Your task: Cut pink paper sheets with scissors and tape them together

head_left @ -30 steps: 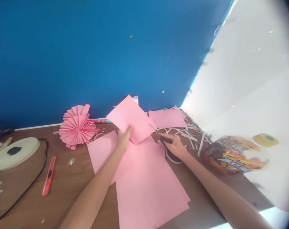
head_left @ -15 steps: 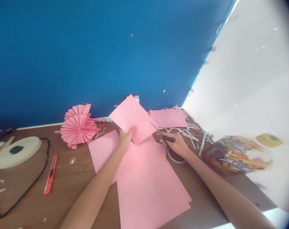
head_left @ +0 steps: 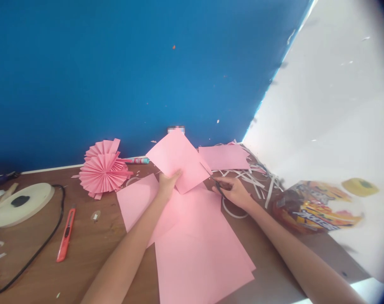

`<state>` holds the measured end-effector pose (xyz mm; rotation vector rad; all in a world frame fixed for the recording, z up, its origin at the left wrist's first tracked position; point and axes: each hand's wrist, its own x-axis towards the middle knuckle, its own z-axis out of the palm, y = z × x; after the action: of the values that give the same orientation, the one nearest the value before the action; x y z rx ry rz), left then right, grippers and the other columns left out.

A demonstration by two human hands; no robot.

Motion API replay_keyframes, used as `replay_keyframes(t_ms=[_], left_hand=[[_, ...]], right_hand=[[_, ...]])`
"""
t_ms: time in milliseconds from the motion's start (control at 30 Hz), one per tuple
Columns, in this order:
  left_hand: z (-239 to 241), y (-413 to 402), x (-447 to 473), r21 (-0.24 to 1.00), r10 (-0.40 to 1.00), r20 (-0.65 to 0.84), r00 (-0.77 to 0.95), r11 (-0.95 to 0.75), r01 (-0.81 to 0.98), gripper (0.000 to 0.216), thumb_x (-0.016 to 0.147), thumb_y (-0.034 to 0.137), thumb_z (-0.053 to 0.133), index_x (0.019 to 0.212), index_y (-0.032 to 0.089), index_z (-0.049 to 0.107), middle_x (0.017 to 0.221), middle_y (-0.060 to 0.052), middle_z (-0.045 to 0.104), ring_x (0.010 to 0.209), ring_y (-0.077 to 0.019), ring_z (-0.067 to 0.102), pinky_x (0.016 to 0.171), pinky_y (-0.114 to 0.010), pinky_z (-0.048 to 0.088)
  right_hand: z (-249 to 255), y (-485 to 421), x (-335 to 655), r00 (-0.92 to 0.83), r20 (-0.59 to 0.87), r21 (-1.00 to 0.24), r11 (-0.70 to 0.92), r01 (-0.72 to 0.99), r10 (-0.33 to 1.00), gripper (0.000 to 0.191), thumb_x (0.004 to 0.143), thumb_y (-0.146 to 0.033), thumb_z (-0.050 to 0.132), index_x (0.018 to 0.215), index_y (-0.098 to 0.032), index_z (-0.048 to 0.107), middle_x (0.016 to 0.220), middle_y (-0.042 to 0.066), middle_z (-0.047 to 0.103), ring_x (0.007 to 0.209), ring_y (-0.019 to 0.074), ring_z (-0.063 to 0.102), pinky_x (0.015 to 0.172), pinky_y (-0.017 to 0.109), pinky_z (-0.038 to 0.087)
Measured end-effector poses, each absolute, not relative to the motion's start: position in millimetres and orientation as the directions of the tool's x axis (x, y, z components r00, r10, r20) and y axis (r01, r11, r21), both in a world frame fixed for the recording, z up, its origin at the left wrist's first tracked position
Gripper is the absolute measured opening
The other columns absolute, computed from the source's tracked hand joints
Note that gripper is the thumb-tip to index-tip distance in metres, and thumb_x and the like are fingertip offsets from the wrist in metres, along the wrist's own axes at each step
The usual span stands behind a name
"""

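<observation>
My left hand [head_left: 168, 182] pinches a squarish sheet of pink paper [head_left: 179, 158] by its lower edge, holding it tilted above the table. Scissors [head_left: 217, 185] are gripped in my right hand [head_left: 231, 191], their blades at the right corner of that sheet. Along this edge a narrow pink strip [head_left: 205, 164] stands partly apart from the sheet. Beneath both hands lie several larger pink sheets [head_left: 201, 253], overlapping one another. How far the blades are apart is too small to tell.
Pleated pink paper fans [head_left: 104, 171] stand at the back left. A red box cutter [head_left: 66, 235] and a black cable [head_left: 36, 253] lie left. White paper strips [head_left: 255, 181] are heaped behind my right hand, near a printed plastic bag [head_left: 321, 207]. A blue wall [head_left: 131, 76] closes the back.
The pink sheet has shifted slightly right and down, and the scissors sit a little lower at its corner. Both hands keep their hold.
</observation>
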<state>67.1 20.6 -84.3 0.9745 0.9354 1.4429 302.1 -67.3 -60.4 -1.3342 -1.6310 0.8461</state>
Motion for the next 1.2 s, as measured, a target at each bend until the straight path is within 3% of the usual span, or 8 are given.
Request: replay_keyframes(t_ms=[167, 500, 767, 1000, 1200], left_hand=[[-82, 19, 67, 0.941, 0.998, 0.062, -0.017, -0.064, -0.334, 0.057, 0.059, 0.026, 0.082, 0.111, 0.012, 0.062, 0.115, -0.015, 0.065, 0.108, -0.0267, 0.061, 0.098, -0.044, 0.047], [-81, 17, 67, 0.938, 0.997, 0.078, -0.007, -0.076, -0.338, 0.060, 0.058, 0.025, 0.082, 0.113, 0.013, 0.061, 0.115, -0.015, 0.065, 0.109, -0.0266, 0.061, 0.100, -0.045, 0.045], [-83, 19, 67, 0.952, 0.996, 0.092, 0.018, -0.083, -0.296, 0.065, 0.059, 0.025, 0.082, 0.118, 0.014, 0.058, 0.117, -0.014, 0.064, 0.111, -0.0269, 0.059, 0.099, -0.044, 0.045], [-76, 14, 69, 0.950, 0.995, 0.090, 0.049, -0.072, -0.303, 0.066, 0.057, 0.025, 0.082, 0.117, 0.013, 0.058, 0.115, -0.014, 0.065, 0.107, -0.0272, 0.061, 0.096, -0.044, 0.048], [-71, 10, 70, 0.950, 0.996, 0.069, 0.055, -0.049, -0.308, 0.067, 0.055, 0.024, 0.083, 0.116, 0.014, 0.059, 0.112, -0.013, 0.066, 0.107, -0.0271, 0.061, 0.097, -0.044, 0.047]], right_hand=[[-63, -69, 299, -0.067, 0.188, -0.885, 0.199, 0.420, 0.980, 0.040, 0.075, -0.035, 0.065, 0.110, -0.015, 0.067, 0.058, -0.003, 0.050, 0.052, 0.0103, 0.042, 0.050, 0.024, 0.037], [-60, -71, 295, -0.038, 0.177, -0.911, 0.179, 0.371, 0.983, 0.040, 0.075, -0.038, 0.065, 0.107, -0.014, 0.066, 0.061, -0.002, 0.053, 0.055, 0.0116, 0.046, 0.052, 0.025, 0.038], [-60, -71, 294, -0.043, 0.174, -0.928, 0.179, 0.327, 0.984, 0.035, 0.075, -0.035, 0.066, 0.102, -0.013, 0.066, 0.060, -0.003, 0.049, 0.054, 0.0094, 0.042, 0.050, 0.024, 0.033], [-62, -71, 293, -0.066, 0.188, -0.931, 0.199, 0.307, 0.980, 0.037, 0.077, -0.036, 0.064, 0.107, -0.014, 0.064, 0.073, 0.002, 0.063, 0.064, 0.0148, 0.055, 0.059, 0.027, 0.043], [-60, -72, 286, -0.055, 0.222, -0.928, 0.229, 0.294, 0.973, 0.035, 0.076, -0.038, 0.064, 0.103, -0.016, 0.066, 0.072, 0.003, 0.065, 0.067, 0.0174, 0.058, 0.062, 0.028, 0.048]])
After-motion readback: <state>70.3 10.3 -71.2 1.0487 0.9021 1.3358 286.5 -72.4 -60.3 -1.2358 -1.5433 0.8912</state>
